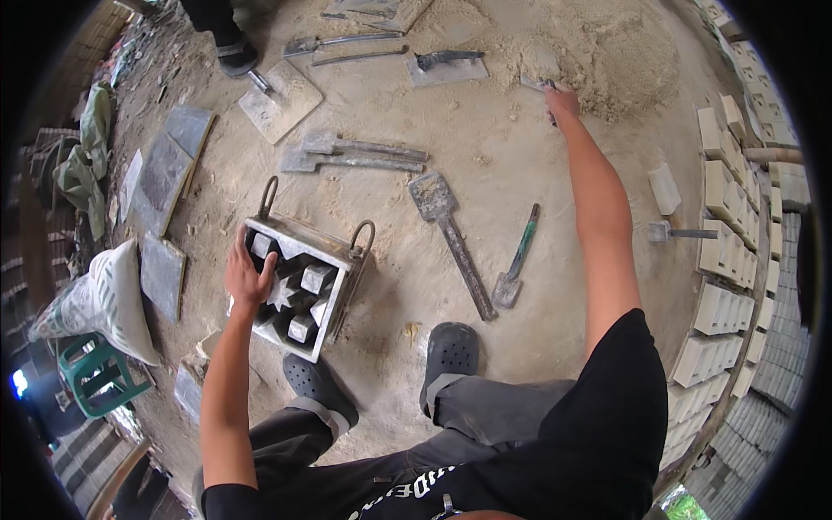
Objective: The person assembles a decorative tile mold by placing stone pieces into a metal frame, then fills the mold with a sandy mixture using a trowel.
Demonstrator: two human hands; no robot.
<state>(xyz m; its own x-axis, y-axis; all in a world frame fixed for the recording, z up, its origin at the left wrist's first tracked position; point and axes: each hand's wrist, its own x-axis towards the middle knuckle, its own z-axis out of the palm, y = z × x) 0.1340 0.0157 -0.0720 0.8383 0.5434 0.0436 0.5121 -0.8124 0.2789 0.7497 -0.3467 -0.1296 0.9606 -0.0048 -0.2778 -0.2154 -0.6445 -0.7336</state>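
A rectangular metal block mould [325,345] with two looped handles and star-shaped and square inserts stands tilted near my feet. My left hand [247,270] grips its left wall, thumb over the rim and fingers down the outer side. My right arm is stretched far forward. Its hand [563,104] is closed round a trowel [533,82], whose flat blade is at the edge of a pile of pale, sandy mix [620,65]. Some of the mix seems to lie on the blade.
A long flat-bladed tool [455,234] and a small green-handled spade [517,260] lie between mould and right arm. More metal tools [351,154] and a plastering float [282,100] lie ahead. Pale blocks [724,310] line the right. A sack [117,290] and green stool [100,373] stand left. Another person's foot [236,56] is far left.
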